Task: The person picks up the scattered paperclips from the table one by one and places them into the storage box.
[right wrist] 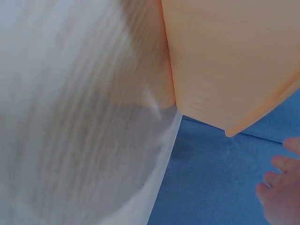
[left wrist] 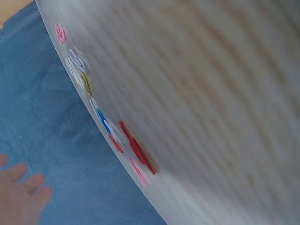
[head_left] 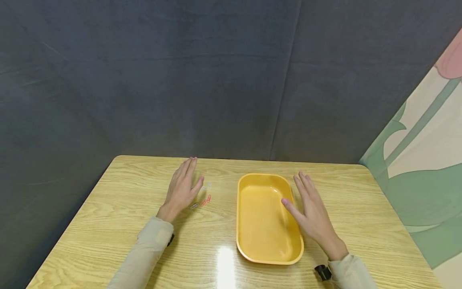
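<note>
Several coloured paper clips lie loosely on the wooden table beside my left hand (head_left: 180, 190), and the hand partly hides them in the head view. Among them the left wrist view shows a red paper clip (left wrist: 136, 147), a blue paper clip (left wrist: 101, 118), a yellow paper clip (left wrist: 86, 83) and a pink paper clip (left wrist: 61, 33). That hand holds nothing; its fingers are straight. A yellow plastic tray (head_left: 237, 220) with a bare floor stands right of the clips. Over its right rim hovers my right hand (head_left: 317, 216), fingers extended, thumb apart, nothing held.
The wooden table (head_left: 108, 241) has rounded far corners. Behind it hangs a dark blue-grey cloth (head_left: 202, 100). A curtain with a leaf and flower pattern (head_left: 426, 176) is at the right. Black wrist cameras (head_left: 323, 272) sit at the sleeve cuffs.
</note>
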A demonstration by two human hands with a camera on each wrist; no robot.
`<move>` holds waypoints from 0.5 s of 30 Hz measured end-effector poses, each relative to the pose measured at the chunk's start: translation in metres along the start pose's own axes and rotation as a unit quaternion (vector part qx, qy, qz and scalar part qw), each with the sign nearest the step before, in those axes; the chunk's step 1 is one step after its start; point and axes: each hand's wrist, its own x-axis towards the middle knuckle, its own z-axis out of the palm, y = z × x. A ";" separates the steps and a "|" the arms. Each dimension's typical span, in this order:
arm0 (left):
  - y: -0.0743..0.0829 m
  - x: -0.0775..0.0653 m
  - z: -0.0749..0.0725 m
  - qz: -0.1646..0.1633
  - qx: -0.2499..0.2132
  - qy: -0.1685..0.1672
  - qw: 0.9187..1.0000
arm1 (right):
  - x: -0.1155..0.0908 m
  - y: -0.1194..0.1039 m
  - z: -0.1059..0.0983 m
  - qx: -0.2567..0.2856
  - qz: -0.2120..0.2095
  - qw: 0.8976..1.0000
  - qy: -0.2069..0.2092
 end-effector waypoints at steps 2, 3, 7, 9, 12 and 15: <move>0.000 -0.001 -0.001 0.001 -0.003 -0.002 1.000 | -0.003 -0.001 0.001 0.003 0.002 1.000 -0.005; 0.000 -0.002 -0.001 0.001 -0.007 -0.003 1.000 | -0.004 -0.001 0.002 0.004 0.001 1.000 -0.007; -0.001 -0.004 -0.002 0.002 -0.017 -0.006 1.000 | -0.009 -0.002 0.005 0.010 0.003 1.000 -0.012; -0.002 -0.004 -0.002 0.002 -0.019 -0.008 1.000 | -0.012 -0.002 0.007 0.011 0.002 1.000 -0.012; -0.002 -0.005 -0.002 -0.001 -0.022 -0.016 1.000 | -0.015 -0.001 0.009 0.009 0.001 1.000 -0.014; -0.002 -0.006 -0.003 -0.006 -0.028 -0.026 0.999 | -0.017 0.000 0.011 0.008 0.003 1.000 -0.018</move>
